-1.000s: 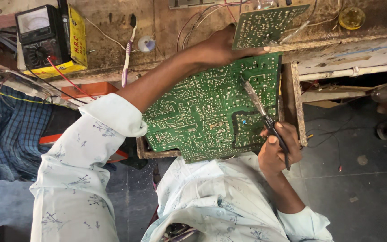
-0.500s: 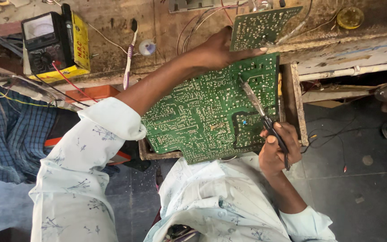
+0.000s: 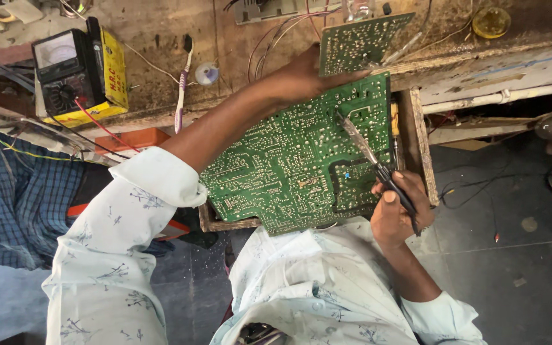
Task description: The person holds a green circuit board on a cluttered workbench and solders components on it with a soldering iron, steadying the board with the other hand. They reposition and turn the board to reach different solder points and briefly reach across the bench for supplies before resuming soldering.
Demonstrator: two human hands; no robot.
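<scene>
Pinching grip of the right hand (image 3: 398, 214) closes around the dark handle of a soldering iron (image 3: 378, 167), thumb on the near side and fingers wrapped over the far side, so the tool runs out of the fist up and to the left. Its metal tip rests on the solder side of a large green circuit board (image 3: 289, 166), touching the board in its right part, just far of a dark outlined patch. That board stands tilted, its near edge low by the person's pale shirt and its far edge leaning against the tabletop (image 3: 161, 38). Reaching from the left across the board, the left hand (image 3: 301, 76) has its fingers pressed around the far right corner of the large board, holding it where a smaller green circuit board (image 3: 359, 41) stands just beyond the fingertips; whether the fingers also touch the smaller board cannot be told. So the large board lies between the two hands, held at its far edge by the left and met on its face by the iron from the right. Left on the tabletop sit a black and yellow meter (image 3: 78, 70) with a red lead, a toothbrush (image 3: 182, 89) and a small round spool (image 3: 206, 73), well apart from both hands.
</scene>
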